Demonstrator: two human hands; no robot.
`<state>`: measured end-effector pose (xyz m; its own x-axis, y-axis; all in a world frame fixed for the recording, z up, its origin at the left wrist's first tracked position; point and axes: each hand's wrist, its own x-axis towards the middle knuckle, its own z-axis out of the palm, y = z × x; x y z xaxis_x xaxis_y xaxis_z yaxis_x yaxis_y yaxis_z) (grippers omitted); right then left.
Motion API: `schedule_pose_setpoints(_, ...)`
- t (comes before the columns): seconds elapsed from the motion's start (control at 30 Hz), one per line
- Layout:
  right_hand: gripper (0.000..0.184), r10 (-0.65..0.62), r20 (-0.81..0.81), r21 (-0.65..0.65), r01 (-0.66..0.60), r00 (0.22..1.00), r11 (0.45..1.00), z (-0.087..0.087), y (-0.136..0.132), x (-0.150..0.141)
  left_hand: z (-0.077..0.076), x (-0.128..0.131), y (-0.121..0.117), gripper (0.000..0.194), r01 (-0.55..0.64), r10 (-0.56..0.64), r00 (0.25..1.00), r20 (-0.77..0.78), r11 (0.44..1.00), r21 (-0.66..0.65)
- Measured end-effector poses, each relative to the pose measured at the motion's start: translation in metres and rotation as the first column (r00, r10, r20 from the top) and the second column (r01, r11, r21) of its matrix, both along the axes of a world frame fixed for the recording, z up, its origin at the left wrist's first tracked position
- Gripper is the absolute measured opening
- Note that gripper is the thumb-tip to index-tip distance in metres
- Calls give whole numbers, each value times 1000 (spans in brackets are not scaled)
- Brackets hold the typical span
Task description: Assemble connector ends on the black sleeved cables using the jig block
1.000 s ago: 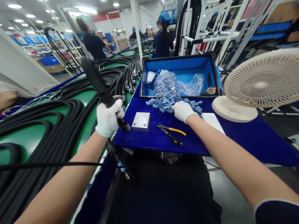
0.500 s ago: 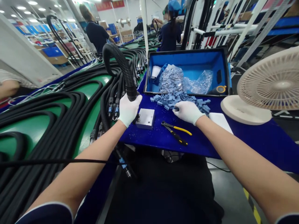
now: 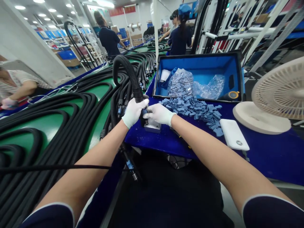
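Head view: the black ribbed hose [image 3: 130, 72] rises out of the left hand [image 3: 133, 111], which grips it near its lower end; there the right hand [image 3: 161, 114] pinches a blue clip [image 3: 144, 112] against it, over the metal block [image 3: 153, 128]. A loose clip pile [image 3: 193, 107] lies just beyond.

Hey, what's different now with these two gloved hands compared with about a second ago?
The right hand has left the pile of blue clips and moved left to the lower end of the black hose, where a blue piece shows. The left hand has brought that hose rightward, toward the metal block, still gripping it. The crate and fan stayed put.
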<state>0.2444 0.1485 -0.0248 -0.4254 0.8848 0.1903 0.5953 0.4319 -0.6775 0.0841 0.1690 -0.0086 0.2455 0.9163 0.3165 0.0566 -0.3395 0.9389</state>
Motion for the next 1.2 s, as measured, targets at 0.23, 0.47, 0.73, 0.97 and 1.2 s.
schedule_pose_setpoints(0.23,50,-60,-81,-167,46,995,985,-15,2,8,4,-10,-2,34,82,-82,996,-21,997,-5)
schedule_pose_setpoints(0.47,35,-4,-44,-132,-2,999,991,-19,-9,19,9,-180,-59,48,-440,410,863,-295,897,-44)
schedule_pose_setpoints(0.73,21,-32,195,-47,42,980,998,-22,-6,7,-34,-311,-155,34,-678,251,433,-866,723,-130)
schedule_pose_setpoints(0.97,20,-49,101,-32,53,994,998,-8,-25,-3,-11,-314,-140,27,-659,302,594,-745,713,-237)
schedule_pose_setpoints(1.2,56,324,-263,-46,-347,909,937,5,-96,-84,65,-281,-143,34,-442,385,892,-238,853,-276)
